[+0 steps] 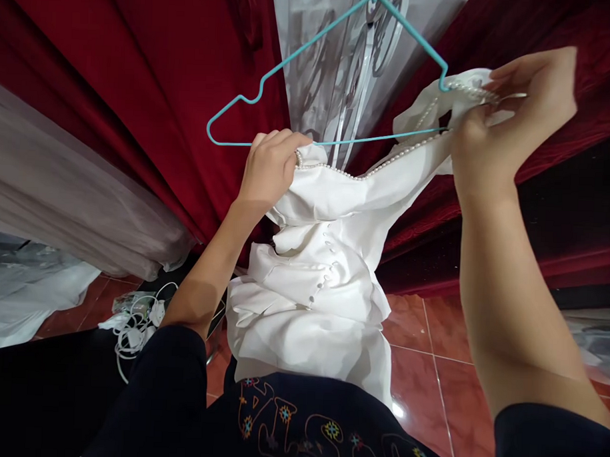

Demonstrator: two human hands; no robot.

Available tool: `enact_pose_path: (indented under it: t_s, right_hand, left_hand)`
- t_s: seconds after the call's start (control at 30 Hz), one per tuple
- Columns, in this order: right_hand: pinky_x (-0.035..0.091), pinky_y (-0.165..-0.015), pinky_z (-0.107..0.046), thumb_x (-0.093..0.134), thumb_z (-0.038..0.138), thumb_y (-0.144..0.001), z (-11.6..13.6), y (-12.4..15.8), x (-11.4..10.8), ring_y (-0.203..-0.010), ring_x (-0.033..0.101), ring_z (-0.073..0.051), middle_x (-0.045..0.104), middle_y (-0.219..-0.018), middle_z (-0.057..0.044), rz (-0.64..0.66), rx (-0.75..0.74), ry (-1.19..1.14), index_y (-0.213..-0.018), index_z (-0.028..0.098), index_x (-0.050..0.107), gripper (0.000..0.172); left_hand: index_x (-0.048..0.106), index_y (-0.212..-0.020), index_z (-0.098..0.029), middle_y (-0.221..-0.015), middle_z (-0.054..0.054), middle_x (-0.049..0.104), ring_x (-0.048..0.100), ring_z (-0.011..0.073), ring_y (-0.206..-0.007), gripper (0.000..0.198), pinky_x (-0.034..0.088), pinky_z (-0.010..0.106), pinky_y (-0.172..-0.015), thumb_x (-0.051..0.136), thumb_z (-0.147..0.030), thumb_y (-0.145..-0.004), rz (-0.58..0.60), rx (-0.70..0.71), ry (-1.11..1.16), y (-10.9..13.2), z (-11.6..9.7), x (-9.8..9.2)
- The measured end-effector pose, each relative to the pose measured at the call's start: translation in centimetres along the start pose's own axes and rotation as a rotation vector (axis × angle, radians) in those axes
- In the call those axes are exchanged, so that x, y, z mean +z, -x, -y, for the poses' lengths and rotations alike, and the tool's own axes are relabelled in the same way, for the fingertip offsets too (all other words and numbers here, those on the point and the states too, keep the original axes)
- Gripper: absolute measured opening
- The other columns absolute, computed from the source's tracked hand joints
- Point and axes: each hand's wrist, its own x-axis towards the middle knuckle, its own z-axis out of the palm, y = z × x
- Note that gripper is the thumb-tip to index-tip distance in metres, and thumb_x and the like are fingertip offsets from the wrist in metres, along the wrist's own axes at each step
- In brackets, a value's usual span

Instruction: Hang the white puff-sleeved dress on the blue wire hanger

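Observation:
A white dress with a pearl-beaded neckline and a row of small buttons hangs down in front of my body. Its right shoulder sits over one end of a light blue hanger; the hanger's left end is bare. My right hand pinches the beaded shoulder part of the dress near that end. My left hand is closed on the other upper edge of the dress, touching the hanger's bottom bar. Its fingertips are partly hidden behind the cloth.
Dark red curtains hang left and right, with a silvery panel between them. Pale sheer cloth hangs at the left. White cables lie on a black surface at lower left. The floor has red tiles.

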Motion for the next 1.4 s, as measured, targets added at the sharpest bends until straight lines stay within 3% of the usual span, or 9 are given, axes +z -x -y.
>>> enact_pose_path:
  t_s: [0.13,0.3,0.47,0.63,0.8,1.03,1.2,1.3,1.4]
  right_hand:
    - [0.046,-0.083,-0.04,0.066,0.008,-0.063,-0.5,1.1,0.6,-0.095,0.057,-0.026,0.06,-0.104,-0.012,0.166,0.081,0.117,-0.091,0.025,0.054,0.035]
    - [0.042,-0.102,-0.045,0.068,0.01,-0.063,-0.1,1.5,1.3,-0.114,0.054,-0.03,0.062,-0.12,-0.015,0.2,-0.017,0.062,-0.114,0.025,0.059,0.054]
    - [0.041,-0.08,-0.036,0.051,-0.001,-0.065,0.1,-0.2,1.6,-0.081,0.057,-0.019,0.07,-0.096,-0.005,0.349,0.04,0.114,-0.106,0.025,0.066,0.051]
    - [0.043,-0.077,-0.031,0.041,-0.014,-0.059,-0.2,-2.0,0.5,-0.084,0.059,-0.015,0.06,-0.09,-0.003,0.065,-0.037,0.078,-0.09,0.02,0.058,0.048]
    - [0.047,-0.075,-0.026,0.039,-0.017,-0.074,-2.3,-3.2,-0.9,-0.084,0.063,-0.011,0.059,-0.089,-0.005,-0.125,0.104,0.098,-0.082,0.017,0.053,0.038]
    - [0.051,-0.076,-0.032,0.064,-0.006,-0.074,-2.9,2.1,-3.4,-0.085,0.072,-0.021,0.075,-0.093,-0.011,0.241,0.273,0.577,-0.095,0.011,0.075,0.03]
    - [0.053,-0.077,-0.033,0.065,0.019,-0.085,-0.2,6.4,-5.7,-0.093,0.071,-0.02,0.075,-0.108,-0.009,0.6,-0.115,0.279,-0.095,0.024,0.079,0.018]
    - [0.055,-0.075,-0.034,0.058,0.025,-0.09,2.3,6.1,-5.1,-0.092,0.068,-0.019,0.069,-0.11,-0.009,0.457,-0.361,0.106,-0.104,0.027,0.077,0.024]
    - [0.056,-0.097,-0.042,0.055,0.021,-0.09,4.8,4.9,-2.6,-0.114,0.067,-0.025,0.067,-0.117,-0.012,0.267,-0.403,-0.027,-0.124,0.024,0.071,0.038]
  left_hand:
    - [0.071,-0.115,-0.023,-0.108,0.005,0.074,0.068,0.0271,-0.106,0.039,0.049,0.046,-0.104,0.041,-0.003,-0.099,-0.012,-0.031,-0.007,-0.2,0.0,0.0]
    - [0.07,-0.115,-0.023,-0.107,0.005,0.074,0.068,0.0283,-0.107,0.039,0.049,0.049,-0.105,0.042,-0.001,-0.098,0.007,-0.051,0.007,-0.2,0.0,0.0]
    - [0.071,-0.113,-0.023,-0.106,0.005,0.074,0.068,0.0279,-0.106,0.037,0.049,0.047,-0.104,0.044,-0.003,-0.098,-0.004,-0.02,0.001,0.1,0.3,-0.8]
    - [0.07,-0.117,-0.022,-0.107,0.005,0.073,0.068,0.0262,-0.104,0.038,0.049,0.047,-0.105,0.041,-0.003,-0.1,0.042,-0.01,0.027,0.2,0.0,-1.1]
    - [0.069,-0.119,-0.021,-0.108,0.006,0.073,0.067,0.0262,-0.106,0.037,0.048,0.046,-0.106,0.041,-0.003,-0.102,0.046,-0.023,0.031,0.2,-0.3,-0.5]
    - [0.07,-0.119,-0.021,-0.11,0.005,0.073,0.067,0.0257,-0.108,0.038,0.046,0.045,-0.108,0.041,-0.003,-0.102,0.046,-0.039,0.064,0.4,-0.5,-0.4]
    - [0.07,-0.119,-0.021,-0.11,0.005,0.073,0.067,0.0254,-0.108,0.038,0.045,0.045,-0.109,0.042,-0.002,-0.102,0.044,-0.053,0.094,0.1,-0.6,0.1]
    - [0.071,-0.116,-0.021,-0.11,0.004,0.074,0.068,0.0251,-0.108,0.037,0.045,0.044,-0.108,0.043,-0.001,-0.101,0.023,-0.056,0.103,0.1,-0.9,0.4]
    - [0.071,-0.116,-0.021,-0.111,0.004,0.075,0.068,0.0244,-0.108,0.038,0.045,0.042,-0.107,0.041,-0.003,-0.103,-0.002,-0.05,0.115,0.3,-1.4,0.6]
